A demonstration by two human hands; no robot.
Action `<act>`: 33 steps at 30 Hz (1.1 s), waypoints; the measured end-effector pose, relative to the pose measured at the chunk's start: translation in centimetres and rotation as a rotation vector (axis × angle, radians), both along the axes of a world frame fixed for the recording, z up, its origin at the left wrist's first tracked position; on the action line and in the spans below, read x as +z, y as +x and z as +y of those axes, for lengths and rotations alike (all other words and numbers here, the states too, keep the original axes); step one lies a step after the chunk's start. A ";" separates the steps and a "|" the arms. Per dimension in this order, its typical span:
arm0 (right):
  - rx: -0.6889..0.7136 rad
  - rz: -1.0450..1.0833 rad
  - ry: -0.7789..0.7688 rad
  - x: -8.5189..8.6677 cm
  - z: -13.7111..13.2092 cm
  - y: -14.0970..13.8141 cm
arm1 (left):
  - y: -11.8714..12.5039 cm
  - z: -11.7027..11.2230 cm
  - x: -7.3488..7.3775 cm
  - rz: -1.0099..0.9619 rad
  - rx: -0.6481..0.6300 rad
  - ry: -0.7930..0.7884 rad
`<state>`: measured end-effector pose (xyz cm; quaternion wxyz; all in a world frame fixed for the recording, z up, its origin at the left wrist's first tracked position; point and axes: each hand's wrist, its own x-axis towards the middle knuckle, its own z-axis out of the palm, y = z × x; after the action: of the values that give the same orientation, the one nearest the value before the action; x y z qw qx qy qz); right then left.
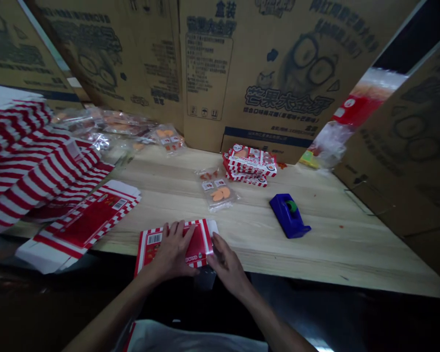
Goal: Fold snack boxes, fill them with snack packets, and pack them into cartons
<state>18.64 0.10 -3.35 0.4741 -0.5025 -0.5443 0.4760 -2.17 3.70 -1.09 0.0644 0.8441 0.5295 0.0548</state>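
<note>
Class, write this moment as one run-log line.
left hand: holding striped box | right hand: at box's right end | tape dispenser: on table

Left hand (174,247) lies across a red-and-white box (201,240), right hand (229,266) touching its right end; beyond the box, a clear packet (217,189) and stacked boxes (250,164); right of it, a blue tape dispenser (286,217); left, striped cartons (36,171)

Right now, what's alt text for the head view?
The left hand rests spread across a red striped box at the near edge of a wooden table, the right hand at its white end. Beyond lie a clear packet, stacked striped boxes and a blue tape dispenser; striped cartons pile up left, cardboard boxes stand behind.
</note>
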 end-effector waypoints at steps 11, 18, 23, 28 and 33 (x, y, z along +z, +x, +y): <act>-0.345 0.363 -0.103 2.1 -1.9 -0.2 | 4.1 -4.7 2.8 -0.347 0.328 0.081; -0.205 0.386 -0.192 1.9 -2.2 3.8 | 2.6 -5.6 0.9 -1.018 0.143 -0.362; -0.214 0.323 -0.180 0.2 -3.6 4.2 | 3.3 -6.3 -0.8 -1.257 0.086 -0.523; -0.176 0.225 -0.148 -0.6 -4.3 4.2 | 3.0 -7.8 -2.1 -1.330 0.143 -0.578; -0.123 0.102 -0.120 -1.6 -4.9 4.2 | 2.1 -8.3 -2.0 -1.468 0.149 -0.746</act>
<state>22.85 -4.77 -4.92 0.4985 -0.5377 -0.4581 0.5025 -0.07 -4.57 -3.10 0.6660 0.4794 0.3910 0.4168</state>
